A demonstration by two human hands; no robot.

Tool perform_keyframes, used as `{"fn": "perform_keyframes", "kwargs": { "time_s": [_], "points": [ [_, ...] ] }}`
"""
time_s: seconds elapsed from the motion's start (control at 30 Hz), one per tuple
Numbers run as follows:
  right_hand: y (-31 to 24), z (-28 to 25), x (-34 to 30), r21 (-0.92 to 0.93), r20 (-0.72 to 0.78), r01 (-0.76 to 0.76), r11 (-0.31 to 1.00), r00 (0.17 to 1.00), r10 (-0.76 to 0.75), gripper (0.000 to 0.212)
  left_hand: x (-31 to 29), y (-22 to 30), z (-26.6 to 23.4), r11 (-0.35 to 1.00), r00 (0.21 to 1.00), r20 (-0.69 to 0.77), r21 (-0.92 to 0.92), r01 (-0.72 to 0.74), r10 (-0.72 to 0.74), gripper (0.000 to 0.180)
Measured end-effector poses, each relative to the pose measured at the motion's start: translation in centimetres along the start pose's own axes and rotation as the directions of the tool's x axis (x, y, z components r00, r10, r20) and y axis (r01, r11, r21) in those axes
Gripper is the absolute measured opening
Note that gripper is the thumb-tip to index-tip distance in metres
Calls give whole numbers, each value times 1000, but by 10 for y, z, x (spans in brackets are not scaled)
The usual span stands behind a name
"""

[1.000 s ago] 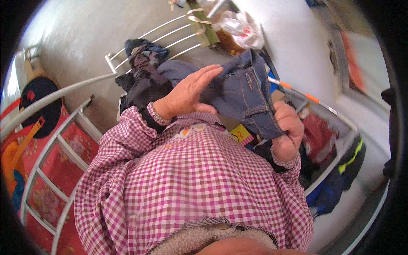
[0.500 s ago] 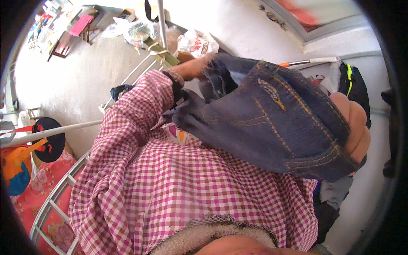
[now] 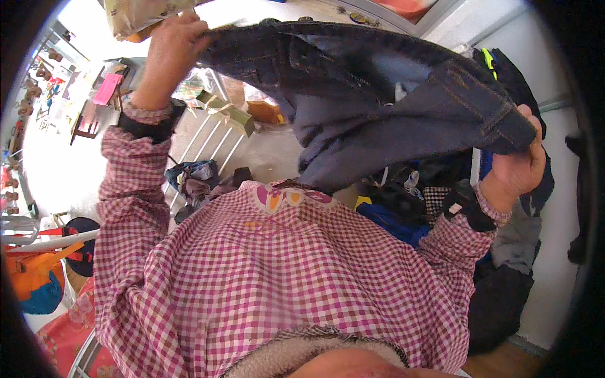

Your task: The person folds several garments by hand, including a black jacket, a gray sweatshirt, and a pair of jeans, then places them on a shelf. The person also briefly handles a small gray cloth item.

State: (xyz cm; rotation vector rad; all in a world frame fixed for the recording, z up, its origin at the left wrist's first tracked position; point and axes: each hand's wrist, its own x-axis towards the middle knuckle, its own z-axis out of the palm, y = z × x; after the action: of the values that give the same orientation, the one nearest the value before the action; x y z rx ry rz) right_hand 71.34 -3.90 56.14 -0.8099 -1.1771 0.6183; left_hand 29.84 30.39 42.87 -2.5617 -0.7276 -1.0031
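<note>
A pair of dark blue jeans (image 3: 353, 135) with orange stitching is stretched across in front of my chest, its waistband along the upper edge. My left hand (image 3: 171, 57) is raised at the upper left, fingers closed round one end of the waistband. At the right, my right hand (image 3: 518, 165) grips the other end from below, thumb and fingers round the cloth. The middle of the jeans sags in loose folds between the two hands, and part of the paler inner side shows.
Dark and blue clothes (image 3: 394, 220) lie heaped beneath the jeans. More dark garments (image 3: 504, 309) are at the right, beside a white wall. A green box (image 3: 228, 114) rests by a white metal rack at the left. Farther left are a pink-topped stool (image 3: 107, 88) and an orange bag (image 3: 28, 274).
My left hand has moved up and left, and my right hand has turned. The jeans, bunched before, are now spread wide and higher, uncovering the clothes below.
</note>
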Motion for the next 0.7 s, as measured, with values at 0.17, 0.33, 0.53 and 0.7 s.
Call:
{"fn": "perform_keyframes", "kwargs": {
  "time_s": [0.17,0.33,0.53,0.7],
  "points": [
    [12,-31,-4,-57,-86,-23,998,996,18,33,40,20,-77,645,776,358,-432,631,-520,23],
    [21,-29,-20,-205,-183,-82,975,982,44,25,47,42,-117,834,979,92,-513,203,-182,22],
    [14,-7,-43,-280,237,-21,960,967,90,25,57,89,-136,523,945,84,-815,248,-317,24],
    [38,41,-53,-515,147,-339,787,870,471,73,72,134,-140,184,776,291,-869,459,-560,23]
  ]
}}
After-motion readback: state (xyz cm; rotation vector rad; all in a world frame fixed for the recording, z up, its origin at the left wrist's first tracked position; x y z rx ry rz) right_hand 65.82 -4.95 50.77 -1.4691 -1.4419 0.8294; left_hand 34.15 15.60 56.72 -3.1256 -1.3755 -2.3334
